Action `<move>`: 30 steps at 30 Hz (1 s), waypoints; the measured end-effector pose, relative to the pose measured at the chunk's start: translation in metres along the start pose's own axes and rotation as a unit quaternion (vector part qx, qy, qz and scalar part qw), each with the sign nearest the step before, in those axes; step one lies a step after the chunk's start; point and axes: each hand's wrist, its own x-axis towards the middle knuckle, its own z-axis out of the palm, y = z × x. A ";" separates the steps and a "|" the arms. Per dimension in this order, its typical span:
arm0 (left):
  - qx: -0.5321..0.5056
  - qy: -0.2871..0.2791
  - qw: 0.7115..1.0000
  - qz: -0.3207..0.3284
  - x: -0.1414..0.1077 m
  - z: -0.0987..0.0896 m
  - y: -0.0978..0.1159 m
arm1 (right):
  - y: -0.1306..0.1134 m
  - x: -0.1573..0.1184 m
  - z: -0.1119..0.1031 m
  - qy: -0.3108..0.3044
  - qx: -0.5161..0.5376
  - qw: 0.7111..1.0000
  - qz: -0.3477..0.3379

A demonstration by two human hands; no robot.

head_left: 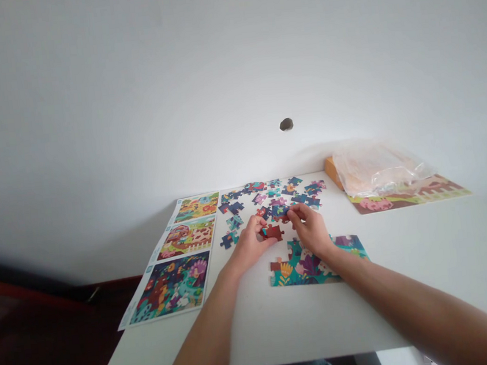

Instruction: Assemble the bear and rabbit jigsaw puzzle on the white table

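Note:
My left hand point(252, 241) pinches a red-brown puzzle piece point(274, 233) with a bit of teal at its left end. To its right, the fingers of my right hand point(310, 228) are pressed together at the right edge of a dark blue piece point(280, 210). Below both hands lies a joined section of puzzle point(300, 269), teal with flowers and animals, partly hidden by my right hand and forearm. Loose pieces point(236, 207) in blue, teal, red and pink are scattered behind and beside my hands.
On the left of the white table point(259, 332) lies a sheet with three printed pictures point(172, 289). At the back right, a clear plastic bag point(381, 168) rests over an orange box point(332, 173) and a farm picture point(410, 197). A wall point(216, 92) stands behind.

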 end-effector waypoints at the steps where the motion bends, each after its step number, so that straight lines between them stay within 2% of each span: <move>1: -0.023 -0.004 1.000 -0.006 0.000 0.001 -0.001 | -0.001 -0.001 0.000 0.003 0.014 1.000 -0.004; 7: -0.097 -0.039 0.994 -0.014 0.002 0.008 0.001 | -0.002 -0.003 0.004 -0.040 0.041 0.998 -0.007; 11: -0.065 -0.015 0.997 -0.024 0.002 0.007 0.006 | 0.001 -0.001 0.005 -0.039 0.021 0.999 -0.008; 19: -0.024 0.015 1.000 0.000 0.001 0.001 0.020 | 0.002 0.000 0.005 -0.038 0.036 0.999 -0.007; 24: -0.014 0.015 1.000 0.000 0.001 -0.001 0.022 | 0.000 -0.001 0.004 -0.030 0.035 0.999 -0.008; 30: -0.008 0.036 0.999 0.001 0.002 -0.003 0.022 | -0.005 -0.003 0.003 -0.064 0.050 0.997 0.001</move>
